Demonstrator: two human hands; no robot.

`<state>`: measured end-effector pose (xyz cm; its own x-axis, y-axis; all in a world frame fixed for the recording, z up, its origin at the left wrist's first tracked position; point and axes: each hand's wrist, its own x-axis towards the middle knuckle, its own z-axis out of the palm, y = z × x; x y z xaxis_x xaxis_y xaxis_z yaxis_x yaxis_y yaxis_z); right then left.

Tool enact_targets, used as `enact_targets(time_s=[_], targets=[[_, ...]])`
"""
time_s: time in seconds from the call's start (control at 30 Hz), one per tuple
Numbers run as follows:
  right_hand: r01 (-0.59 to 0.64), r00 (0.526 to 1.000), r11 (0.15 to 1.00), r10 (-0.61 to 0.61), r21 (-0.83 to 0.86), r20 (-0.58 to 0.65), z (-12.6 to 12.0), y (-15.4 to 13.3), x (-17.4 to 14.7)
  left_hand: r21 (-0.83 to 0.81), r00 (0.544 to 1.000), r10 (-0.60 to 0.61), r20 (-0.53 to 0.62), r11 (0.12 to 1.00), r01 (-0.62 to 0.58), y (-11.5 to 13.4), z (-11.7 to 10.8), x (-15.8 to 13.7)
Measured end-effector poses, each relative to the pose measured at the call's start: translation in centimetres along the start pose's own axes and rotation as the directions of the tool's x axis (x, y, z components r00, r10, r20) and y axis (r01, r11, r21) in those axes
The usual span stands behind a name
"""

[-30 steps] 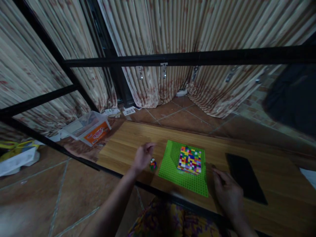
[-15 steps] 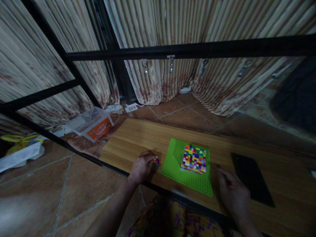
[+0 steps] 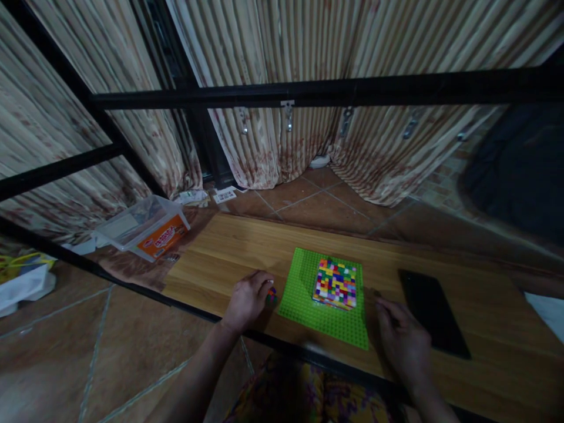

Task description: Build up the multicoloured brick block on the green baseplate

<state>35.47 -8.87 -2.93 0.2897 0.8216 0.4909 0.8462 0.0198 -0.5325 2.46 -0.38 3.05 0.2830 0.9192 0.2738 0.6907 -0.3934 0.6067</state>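
A green studded baseplate [image 3: 292, 296] lies on the wooden table. On it stands a square block built of many coloured toy bricks [image 3: 335, 284]. Left of the plate, my left hand [image 3: 247, 298] is closed in a pinch, with a small white toy brick showing at its fingertips. Just beside those fingertips lies a little pile of loose coloured bricks [image 3: 271, 296], partly covered by the hand. To the right of the plate, my right hand [image 3: 404, 338] rests with curled fingers, thumb and forefinger together. Whatever they may hold is hidden.
A dark flat tablet-like slab [image 3: 434, 311] lies on the table [image 3: 238, 241] at right. Beyond the left end, a clear plastic box [image 3: 147, 226] with an orange label sits on the floor. A black metal frame bar [image 3: 308, 94] crosses in front of striped curtains [image 3: 304, 53].
The view has shifted slightly, so everything on the table appears further left. My left hand stays by the loose bricks, and my right hand remains curled beside the plate.
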Motion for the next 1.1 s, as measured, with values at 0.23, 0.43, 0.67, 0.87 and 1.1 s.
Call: enact_targets(time_s=[0.23, 0.43, 0.67, 0.87, 1.1], targets=[[-0.025, 1.000, 0.999, 0.025, 0.048, 0.014, 0.0, 0.0, 0.0, -0.139, 0.996, 0.087, 0.001, 0.986, -0.086, 4.5, 1.9, 3.8], [-0.032, 0.999, 0.998, 0.031, 0.044, 0.015, 0.1, -0.2, 0.0, -0.047, 0.990, 0.128, 0.055, 0.991, -0.125, 6.6, 4.6, 6.4], [-0.052, 0.998, 0.996, 0.049, 0.079, 0.033, 0.1, -0.2, 0.0, -0.004, 0.989, 0.087, 0.116, 0.996, -0.087, 6.9, 5.6, 7.1], [-0.080, 0.996, 0.993, 0.076, 0.087, 0.048, 0.0, -0.2, 0.0, -0.011, 0.991, 0.035, 0.133, 0.999, -0.034, 7.6, 5.3, 7.3], [-0.094, 0.995, 0.990, 0.089, 0.109, 0.046, 0.0, -0.4, 0.0, -0.041, 0.989, -0.046, 0.142, 0.998, 0.052, 8.2, 4.9, 6.2]])
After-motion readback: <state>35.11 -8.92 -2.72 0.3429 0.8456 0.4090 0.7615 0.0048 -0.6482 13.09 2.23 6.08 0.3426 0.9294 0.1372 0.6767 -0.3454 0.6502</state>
